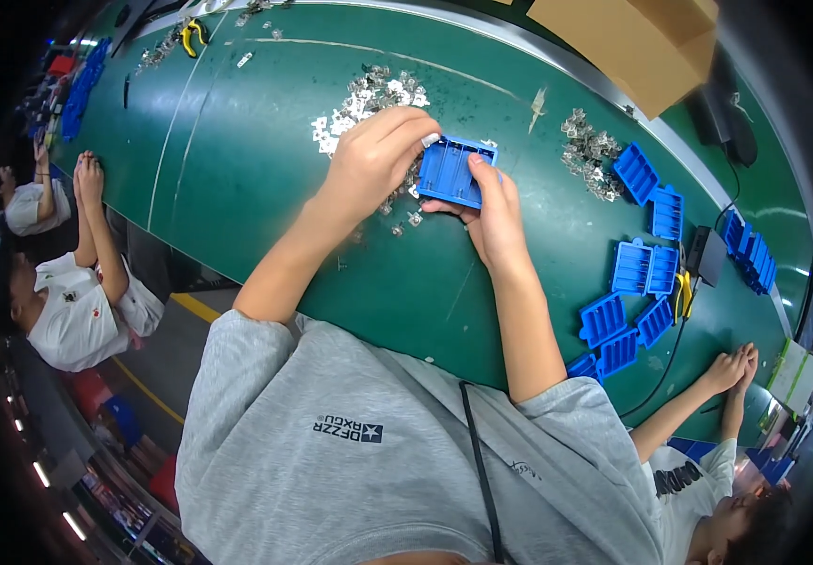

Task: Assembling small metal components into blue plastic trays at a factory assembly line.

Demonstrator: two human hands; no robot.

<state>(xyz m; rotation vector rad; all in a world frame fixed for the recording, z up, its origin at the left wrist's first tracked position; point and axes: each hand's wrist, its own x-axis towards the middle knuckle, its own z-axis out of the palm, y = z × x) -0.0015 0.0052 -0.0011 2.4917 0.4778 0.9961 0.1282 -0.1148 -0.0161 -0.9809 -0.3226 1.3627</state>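
A blue plastic battery box (453, 173) with several long slots is held over the green table. My right hand (495, 212) is closed around its right and near sides, the thumb lying on the front corner. At its far left corner my left hand (380, 158) is closed in a pinch on a small pale piece (430, 140), which touches or nearly touches the box's edge. The exact shape of that piece is too small to tell. Just beyond my left hand lies a heap of small shiny metal contact pieces (383, 94), partly hidden by the hand.
Another heap of metal pieces (590, 155) lies to the right, beside several blue battery boxes (632, 267). Yellow-handled pliers (682, 295), a small black box (707, 255) and a cable are near them. More pliers (194, 36) lie far left. Co-workers sit on both sides.
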